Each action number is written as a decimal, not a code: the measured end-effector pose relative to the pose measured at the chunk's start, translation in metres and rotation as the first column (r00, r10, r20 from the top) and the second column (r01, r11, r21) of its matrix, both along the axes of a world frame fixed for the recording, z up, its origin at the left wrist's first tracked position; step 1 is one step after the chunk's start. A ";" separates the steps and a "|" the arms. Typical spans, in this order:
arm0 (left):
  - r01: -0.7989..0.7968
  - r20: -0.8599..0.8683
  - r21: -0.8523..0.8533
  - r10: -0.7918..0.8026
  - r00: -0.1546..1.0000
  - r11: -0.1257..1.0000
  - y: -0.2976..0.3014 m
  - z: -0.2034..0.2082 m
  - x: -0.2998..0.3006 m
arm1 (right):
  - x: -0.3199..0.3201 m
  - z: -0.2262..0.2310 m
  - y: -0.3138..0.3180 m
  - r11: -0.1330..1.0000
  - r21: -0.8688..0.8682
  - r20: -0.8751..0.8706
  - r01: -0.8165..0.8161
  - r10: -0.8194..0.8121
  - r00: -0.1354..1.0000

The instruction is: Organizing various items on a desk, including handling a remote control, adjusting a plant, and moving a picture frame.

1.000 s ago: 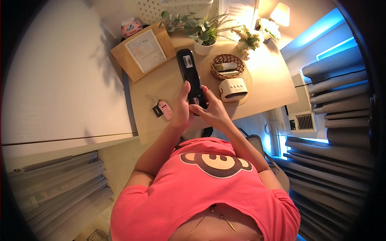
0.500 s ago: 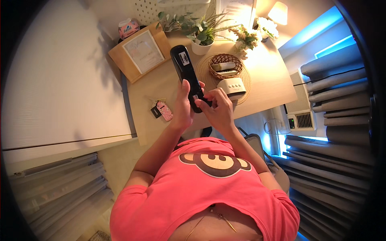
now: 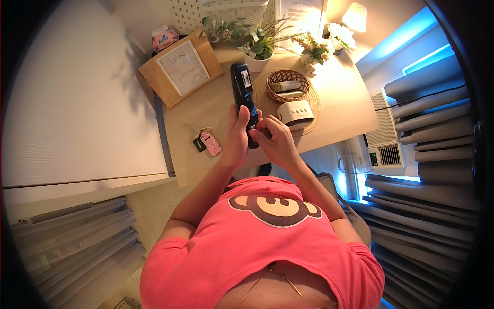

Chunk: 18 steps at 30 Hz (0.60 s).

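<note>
A long, glossy black device point(image 3: 242, 82) with rounded ends and a white label is held up over the near part of the desk. I cannot make out its exact kind. My left hand point(image 3: 237, 135) is closed around its lower half, thumb lying along the front. At the device's near end, the bent, pinched fingers of my right hand point(image 3: 274, 138) grip its right edge; the fingertips partly hide that spot. On the desk left of my left hand lie a pink patterned key holder point(image 3: 211, 143) and a small black tag point(image 3: 199, 143).
Right of the device, a round woven mat point(image 3: 315, 92) carries a brown wicker basket point(image 3: 271, 95) and a white box-shaped device with buttons point(image 3: 296, 112). Farther back stand a potted plant point(image 3: 258, 63), flowers point(image 3: 315, 50), a lit lamp point(image 3: 355, 17) and a framed sign on a wooden board point(image 3: 183, 68).
The black device has turned more upright, its far end shifting right and slightly nearer. Both hands keep their hold, and my right fingers have curled in closer at its near end.
</note>
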<state>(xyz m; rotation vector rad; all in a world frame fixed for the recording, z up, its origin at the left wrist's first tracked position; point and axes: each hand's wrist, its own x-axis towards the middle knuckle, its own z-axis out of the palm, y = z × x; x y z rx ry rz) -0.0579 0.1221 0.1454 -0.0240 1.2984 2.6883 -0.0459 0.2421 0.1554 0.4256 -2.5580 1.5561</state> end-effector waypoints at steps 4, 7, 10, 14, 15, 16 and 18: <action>-0.026 -0.026 -0.048 0.025 0.999 0.999 0.002 -0.005 0.002 | 0.002 -0.002 0.002 0.998 -0.041 -0.008 -0.040 0.040 0.999; -0.070 -0.098 -0.156 0.055 0.994 0.985 0.003 -0.009 0.002 | 0.005 -0.004 0.004 0.991 -0.125 0.047 -0.046 0.052 0.998; -0.075 -0.132 -0.228 0.046 0.990 0.971 0.004 -0.010 0.003 | 0.004 -0.008 0.004 0.947 -0.320 0.199 -0.012 0.080 0.977; -0.005 -0.112 -0.200 -0.017 0.994 0.980 0.004 -0.016 0.000 | -0.003 -0.006 0.011 0.887 -0.462 0.453 0.027 0.210 0.867; -0.002 -0.109 -0.200 -0.021 0.994 0.980 0.005 -0.017 0.001 | -0.004 -0.006 0.011 0.886 -0.462 0.455 0.031 0.207 0.866; -0.020 -0.108 -0.215 -0.003 0.994 0.976 0.007 -0.016 0.002 | -0.005 -0.006 0.012 0.857 -0.509 0.526 0.082 0.234 0.817; -0.033 -0.105 -0.229 0.010 0.994 0.973 0.009 -0.016 0.005 | -0.003 -0.007 0.011 0.825 -0.547 0.593 0.143 0.261 0.762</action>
